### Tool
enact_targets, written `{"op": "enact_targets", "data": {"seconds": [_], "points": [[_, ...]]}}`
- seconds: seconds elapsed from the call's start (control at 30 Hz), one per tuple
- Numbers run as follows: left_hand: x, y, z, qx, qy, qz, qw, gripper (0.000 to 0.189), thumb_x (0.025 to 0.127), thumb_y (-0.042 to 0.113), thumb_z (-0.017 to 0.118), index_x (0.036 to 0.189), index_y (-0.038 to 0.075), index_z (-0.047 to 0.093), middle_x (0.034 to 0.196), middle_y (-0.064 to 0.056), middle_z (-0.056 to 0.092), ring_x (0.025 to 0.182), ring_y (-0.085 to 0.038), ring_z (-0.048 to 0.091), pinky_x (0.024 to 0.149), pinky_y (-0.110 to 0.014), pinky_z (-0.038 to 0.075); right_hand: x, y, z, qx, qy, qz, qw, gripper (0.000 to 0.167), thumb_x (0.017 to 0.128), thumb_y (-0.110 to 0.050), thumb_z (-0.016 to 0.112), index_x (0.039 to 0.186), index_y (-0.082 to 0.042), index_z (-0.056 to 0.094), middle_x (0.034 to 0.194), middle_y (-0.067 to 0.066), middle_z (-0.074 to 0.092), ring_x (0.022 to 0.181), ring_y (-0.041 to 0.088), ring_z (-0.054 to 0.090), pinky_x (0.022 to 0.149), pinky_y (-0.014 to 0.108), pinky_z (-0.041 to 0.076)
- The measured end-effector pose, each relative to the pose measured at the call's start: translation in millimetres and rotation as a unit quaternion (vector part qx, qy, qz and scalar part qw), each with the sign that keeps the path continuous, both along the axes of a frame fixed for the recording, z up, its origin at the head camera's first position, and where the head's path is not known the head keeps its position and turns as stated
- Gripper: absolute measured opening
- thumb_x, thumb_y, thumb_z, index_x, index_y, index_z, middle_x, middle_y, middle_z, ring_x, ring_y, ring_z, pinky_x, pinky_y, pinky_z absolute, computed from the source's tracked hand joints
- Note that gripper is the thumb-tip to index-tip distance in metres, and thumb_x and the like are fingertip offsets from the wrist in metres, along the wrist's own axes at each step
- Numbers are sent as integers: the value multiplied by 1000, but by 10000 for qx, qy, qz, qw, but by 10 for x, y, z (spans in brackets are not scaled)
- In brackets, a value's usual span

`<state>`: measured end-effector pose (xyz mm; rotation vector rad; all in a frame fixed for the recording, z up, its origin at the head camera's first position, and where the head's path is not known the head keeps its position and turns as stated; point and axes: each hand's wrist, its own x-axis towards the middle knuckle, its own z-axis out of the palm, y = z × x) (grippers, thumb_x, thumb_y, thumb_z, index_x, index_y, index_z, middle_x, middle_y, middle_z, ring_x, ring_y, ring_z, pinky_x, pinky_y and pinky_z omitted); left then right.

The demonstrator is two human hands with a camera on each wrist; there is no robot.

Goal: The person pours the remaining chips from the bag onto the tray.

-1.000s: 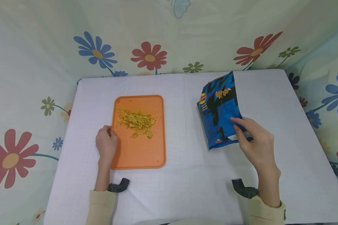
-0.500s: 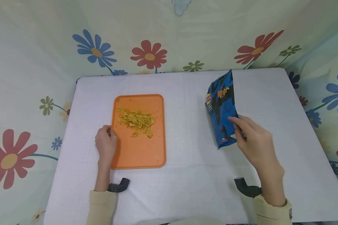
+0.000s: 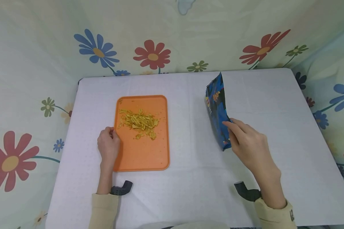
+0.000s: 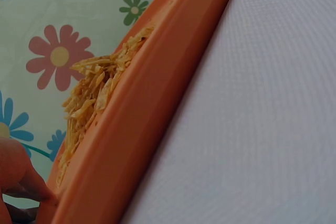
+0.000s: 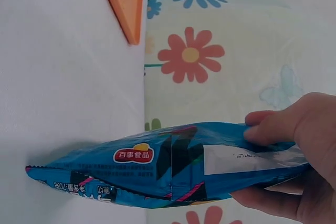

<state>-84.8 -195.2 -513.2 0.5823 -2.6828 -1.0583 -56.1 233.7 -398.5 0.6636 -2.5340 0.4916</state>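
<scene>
My left hand [image 3: 108, 143] is at the left rim of an orange tray [image 3: 141, 156], its fingers curled and pinching the edge. A pile of yellow, ridged broken potato chips [image 3: 140, 122] lies in the tray's upper half, with crumbs around it. In the left wrist view the fingertips meet the tray's side [image 4: 131, 145]. To the right, my right hand [image 3: 250, 144] pinches a blue potato chip bag [image 3: 216, 109] by one edge. Seen nearly edge-on from above, the bag stands steeply tilted. The right wrist view shows its printed side [image 5: 136, 174], with thumb and fingers on opposite faces.
A white cloth covers the table [image 3: 189, 190]. Behind and at the sides hangs a flower-printed curtain [image 3: 218, 31]. A dark curved device sits at each wrist, the left one [image 3: 122, 188] near the tray's lower corner and the right one [image 3: 247, 191] below the bag.
The right hand has turned the bag from facing the head camera to nearly edge-on; it went slightly right, then back left. The left hand, tray and chips stay as they were.
</scene>
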Motion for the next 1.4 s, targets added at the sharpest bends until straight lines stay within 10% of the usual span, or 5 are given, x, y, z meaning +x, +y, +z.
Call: {"op": "enact_targets", "data": {"seconds": [0.63,1.4], "points": [[-19,-5,5,-27,-18,-44,10000,25,101,1,52,115,-14,67,96,-27,64,86,-38,61,72,-46,48,-52,-266,0,256,-116,193,9994,40,89,-5,70,129,-2,65,97,20,77,63,31,72,41,39,48],[-20,-5,-5,57,-149,45,9999,25,102,2,52,117,-11,67,98,-25,65,87,-36,62,75,-46,50,-41,-1050,-380,1164,-819,-97,9898,25,86,-19,83,85,0,66,77,13,72,64,26,70,42,32,49]]}}
